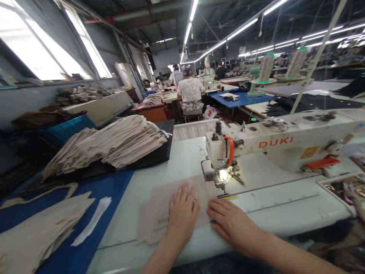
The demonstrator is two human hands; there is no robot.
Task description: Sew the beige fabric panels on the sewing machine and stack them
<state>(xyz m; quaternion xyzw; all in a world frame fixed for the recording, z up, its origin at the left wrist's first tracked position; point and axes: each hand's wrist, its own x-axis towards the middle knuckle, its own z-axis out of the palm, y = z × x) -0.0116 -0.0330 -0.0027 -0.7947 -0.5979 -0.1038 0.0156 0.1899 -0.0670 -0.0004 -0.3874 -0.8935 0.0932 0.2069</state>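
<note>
head view: left hand (183, 210) spread on matte beige cloth (152, 208), right hand (234, 223) flattened at its edge.

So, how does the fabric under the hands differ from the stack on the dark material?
The fabric piece lies flat on the pale tabletop; the fabric stack is many overlapping layers, fanned out on dark material. The left hand rests on the fabric piece, with the right hand at its right edge; neither touches the fabric stack. Both are beige.
</note>
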